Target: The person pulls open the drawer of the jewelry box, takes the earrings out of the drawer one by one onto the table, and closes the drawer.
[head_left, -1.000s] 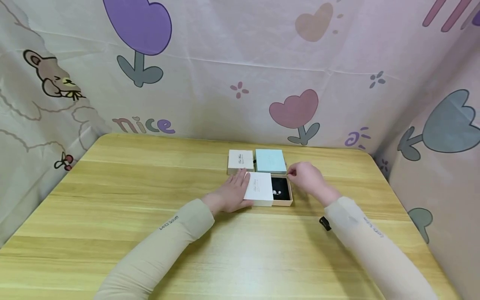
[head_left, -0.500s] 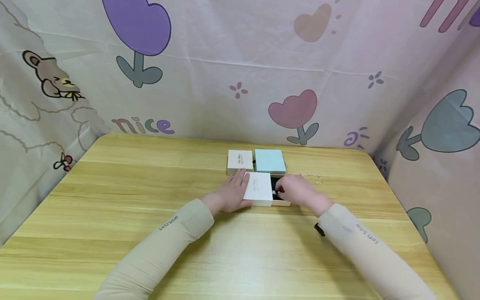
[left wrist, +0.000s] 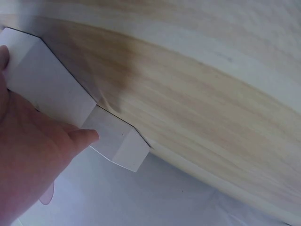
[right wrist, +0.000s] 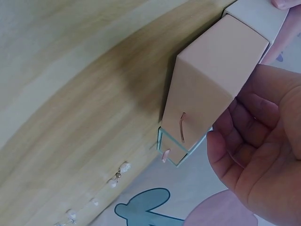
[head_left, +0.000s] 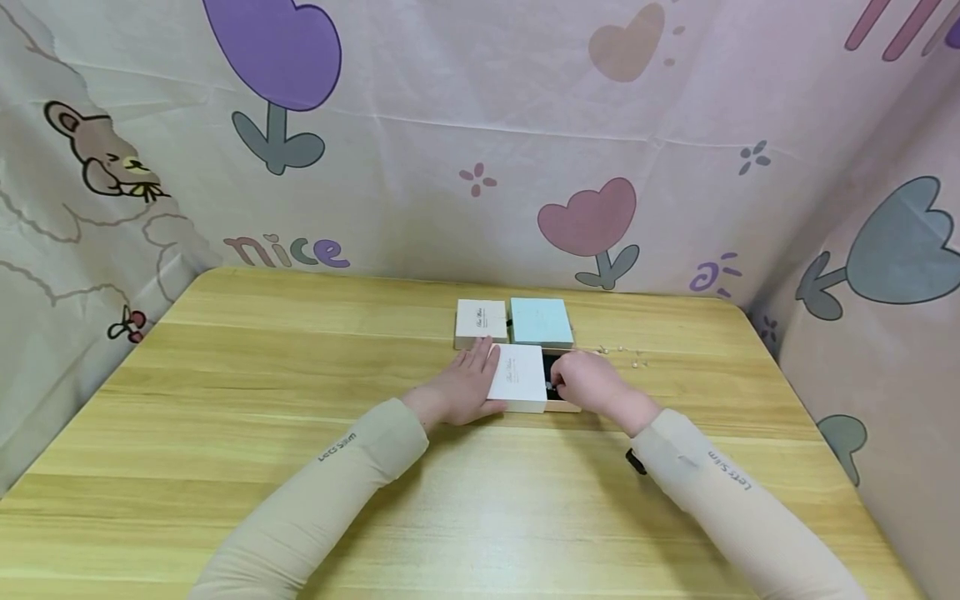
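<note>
My left hand rests on the white box sleeve, fingers stretched over its left part and the thumb along the near side. From the sleeve's right end a peach drawer with a black lining sticks partly out; its ribbon pull shows in the right wrist view. My right hand reaches into the drawer with curled fingers. A small whitish piece of jewellery shows beside its fingertips, but whether they pinch it is hidden. The left wrist view shows a left fingertip touching the smaller box behind.
Behind the sleeve stand a smaller white box and a light blue box, side by side. Several small pieces of jewellery lie on the table right of the boxes. A printed cloth hangs along the table's back edge.
My right hand has moved left from the drawer's right end into the drawer, uncovering the jewellery on the table. Since half a second ago it has barely shifted. My left hand stays put.
</note>
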### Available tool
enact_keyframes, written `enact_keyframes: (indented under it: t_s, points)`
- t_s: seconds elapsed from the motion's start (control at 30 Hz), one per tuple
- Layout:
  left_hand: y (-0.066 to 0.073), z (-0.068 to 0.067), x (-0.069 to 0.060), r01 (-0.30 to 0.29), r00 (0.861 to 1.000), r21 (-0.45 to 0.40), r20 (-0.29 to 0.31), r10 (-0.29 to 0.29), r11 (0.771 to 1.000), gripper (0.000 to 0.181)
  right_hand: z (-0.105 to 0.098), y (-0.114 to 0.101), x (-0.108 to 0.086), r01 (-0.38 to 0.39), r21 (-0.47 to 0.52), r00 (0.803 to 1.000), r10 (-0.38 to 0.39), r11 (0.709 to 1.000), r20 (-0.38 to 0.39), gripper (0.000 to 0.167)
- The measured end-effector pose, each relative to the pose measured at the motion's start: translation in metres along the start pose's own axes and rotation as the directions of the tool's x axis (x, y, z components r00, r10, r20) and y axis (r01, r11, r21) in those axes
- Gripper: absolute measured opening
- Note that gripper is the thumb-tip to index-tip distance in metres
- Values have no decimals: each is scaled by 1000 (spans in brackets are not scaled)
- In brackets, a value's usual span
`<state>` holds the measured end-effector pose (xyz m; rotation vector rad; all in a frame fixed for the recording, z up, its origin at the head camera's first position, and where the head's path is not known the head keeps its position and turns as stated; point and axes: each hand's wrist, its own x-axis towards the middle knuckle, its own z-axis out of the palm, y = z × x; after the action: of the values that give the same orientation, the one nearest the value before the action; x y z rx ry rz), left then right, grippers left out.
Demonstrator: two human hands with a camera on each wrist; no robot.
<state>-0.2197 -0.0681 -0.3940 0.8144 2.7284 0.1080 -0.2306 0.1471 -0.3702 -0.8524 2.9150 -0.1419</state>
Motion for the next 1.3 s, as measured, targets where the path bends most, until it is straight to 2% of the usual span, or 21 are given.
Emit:
enact_keyframes:
  t_s: [0.33, 0.6, 0.73, 0.83, 1.07, 1.3]
  points:
    - [0, -1, 0, -4, 1000, -15, -5, 3, 1000, 85, -3, 1, 0, -10, 64, 1000, 11, 998, -17, 16]
    - [0, -1, 0, -4, 1000, -9, -6, 4, 1000, 85, -21, 11, -2, -21, 129, 997, 31, 991, -76, 12]
    - [0, -1, 0, -6, 1000, -5, -8, 6, 1000, 85, -30, 23, -4, -63, 141, 989, 81, 988, -125, 9]
    - [0, -1, -1, -7, 1000, -8, -7, 7, 1000, 85, -35, 34, -5, -117, 146, 981, 137, 982, -135, 10]
    - [0, -2, 0, -8, 1000, -12, -1, 8, 1000, 85, -31, 63, -5, -243, 169, 961, 261, 955, -88, 7]
    - [1, -3, -2, -9, 1000, -23, -8, 9, 1000, 85, -20, 81, -7, -319, 199, 943, 331, 927, -27, 6]
